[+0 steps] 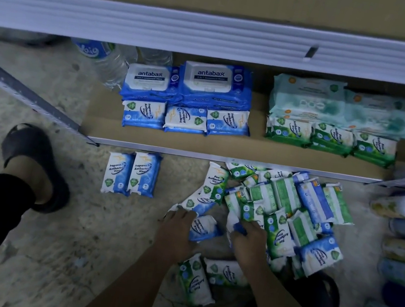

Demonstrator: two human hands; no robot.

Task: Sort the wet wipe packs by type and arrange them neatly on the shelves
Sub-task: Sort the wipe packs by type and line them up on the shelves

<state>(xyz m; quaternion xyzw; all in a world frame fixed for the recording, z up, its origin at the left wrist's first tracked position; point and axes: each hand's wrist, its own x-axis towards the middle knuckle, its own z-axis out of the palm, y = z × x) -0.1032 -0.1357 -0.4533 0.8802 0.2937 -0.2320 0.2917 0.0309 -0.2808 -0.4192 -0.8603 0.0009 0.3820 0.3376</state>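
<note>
Blue packs [201, 216], long axes toward 1 o'clock, pinched by left hand [178, 227]; right hand [248, 240] grips another in the pile [285, 214].

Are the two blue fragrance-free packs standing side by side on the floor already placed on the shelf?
No: the two blue packs rest on the concrete floor, in front of the shelf's front edge.

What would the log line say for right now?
left hand: on blue pack | right hand: in mixed floor pile | shelf: blue left, green right
</note>
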